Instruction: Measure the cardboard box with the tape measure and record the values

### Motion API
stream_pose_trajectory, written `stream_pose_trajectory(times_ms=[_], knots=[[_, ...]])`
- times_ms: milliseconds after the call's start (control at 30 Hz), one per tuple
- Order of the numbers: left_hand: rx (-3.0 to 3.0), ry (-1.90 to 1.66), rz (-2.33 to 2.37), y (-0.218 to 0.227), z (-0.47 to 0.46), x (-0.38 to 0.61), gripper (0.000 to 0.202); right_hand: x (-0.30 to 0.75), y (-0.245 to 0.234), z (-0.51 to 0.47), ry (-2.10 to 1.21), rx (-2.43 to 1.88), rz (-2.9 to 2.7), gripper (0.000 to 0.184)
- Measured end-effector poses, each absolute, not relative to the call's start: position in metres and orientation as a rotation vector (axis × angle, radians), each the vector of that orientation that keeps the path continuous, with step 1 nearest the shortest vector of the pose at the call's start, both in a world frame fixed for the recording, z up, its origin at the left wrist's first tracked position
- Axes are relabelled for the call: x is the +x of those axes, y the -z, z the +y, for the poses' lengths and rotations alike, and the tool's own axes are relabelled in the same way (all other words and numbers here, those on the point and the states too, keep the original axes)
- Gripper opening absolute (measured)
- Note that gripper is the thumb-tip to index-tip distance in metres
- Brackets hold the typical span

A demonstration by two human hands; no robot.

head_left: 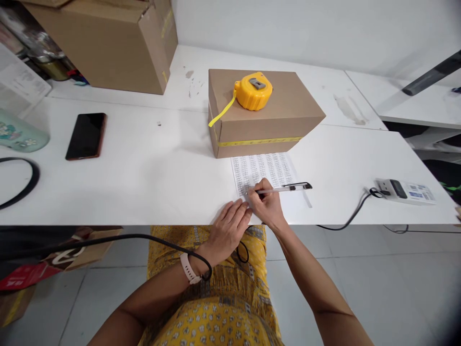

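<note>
In my right hand (pixel 267 204) is a clear pen (pixel 293 188) with a black clip, its tip down on a printed sheet (pixel 264 168). Rows of small print fill the sheet, whose far edge is hidden by a brown cardboard box (pixel 266 129). My left hand (pixel 232 223) lies flat with fingers out at the table's front edge, beside the sheet's lower left corner. On top of the box rests a yellow tape measure (pixel 254 91), a short yellow strip hanging from it over the box's edge.
A dark phone (pixel 86 136), a pale green bottle (pixel 23 132) and a black loop (pixel 32 185) lie to the left. Behind them stands a larger carton (pixel 104 48). At the right is a white power strip (pixel 406 191) with a black cable.
</note>
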State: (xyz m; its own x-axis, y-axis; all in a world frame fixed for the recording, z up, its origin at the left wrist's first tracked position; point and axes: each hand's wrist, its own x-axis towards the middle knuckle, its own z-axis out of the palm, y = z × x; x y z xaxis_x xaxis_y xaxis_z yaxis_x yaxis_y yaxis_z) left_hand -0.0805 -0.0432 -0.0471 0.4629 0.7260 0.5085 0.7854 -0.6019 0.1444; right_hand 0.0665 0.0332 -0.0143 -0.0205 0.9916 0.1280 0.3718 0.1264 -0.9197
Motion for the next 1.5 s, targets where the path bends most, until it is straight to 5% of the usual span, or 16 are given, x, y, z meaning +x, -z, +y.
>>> stream_pose_trajectory(times_ms=[1233,1500], knots=[[-2.606,0.837,-1.347,0.045,-0.043,-0.08,0.031,0.064,0.014,0.031,-0.86,-1.42,-1.546,0.02],[-2.634,0.871,-1.265,0.045,-0.043,-0.086,0.031,0.134,0.01,0.055,-0.291,-1.542,-1.503,0.014]])
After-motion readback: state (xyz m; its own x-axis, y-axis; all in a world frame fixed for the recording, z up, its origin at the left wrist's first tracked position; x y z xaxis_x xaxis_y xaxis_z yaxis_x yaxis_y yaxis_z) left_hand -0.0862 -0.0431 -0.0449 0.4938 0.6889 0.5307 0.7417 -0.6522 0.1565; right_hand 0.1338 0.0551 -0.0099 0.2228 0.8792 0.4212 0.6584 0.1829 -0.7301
